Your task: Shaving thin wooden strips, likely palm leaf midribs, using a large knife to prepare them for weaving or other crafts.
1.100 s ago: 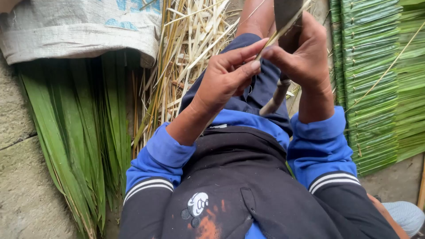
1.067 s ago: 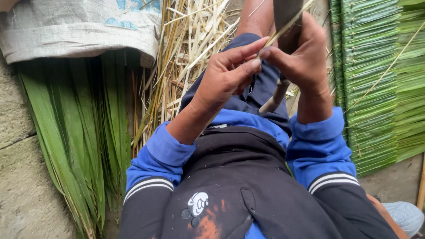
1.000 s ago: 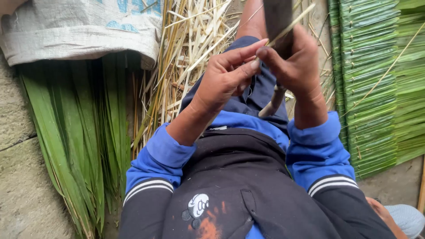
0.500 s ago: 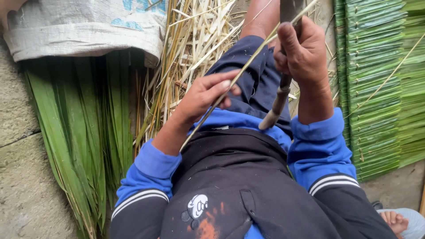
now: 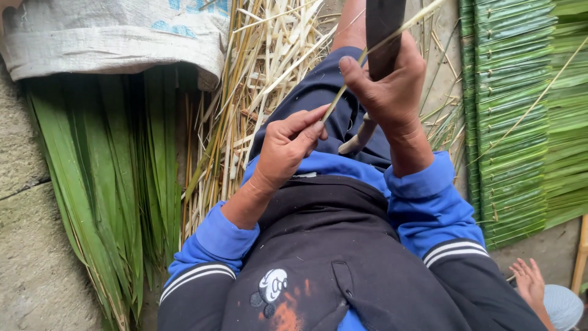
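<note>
A thin pale-green strip (image 5: 367, 58) runs on a slant through the upper middle of the frame, its long axis going from lower left to upper right, the lower end at the left hand and the upper end running out past the top edge. The left hand (image 5: 288, 147), in the centre of the frame, is nearly closed, pinching the strip's lower end between thumb and fingertips. The right hand (image 5: 386, 83), upper centre right, is curled tight around a dark blade (image 5: 384, 27) that stands almost upright, with the strip crossing it under the thumb. The blade's top is cut off by the frame edge, and a pale handle end (image 5: 358, 138) sticks out below the fist; how the blade meets the strip is hard to make out. The strip looks narrow, stiff and straight, yellowish green. Dry straw-coloured stalks (image 5: 257, 92) lie behind the hands, loose green leaves (image 5: 104, 184) at the left, and stitched green leaf panels (image 5: 520, 122) at the right.
</note>
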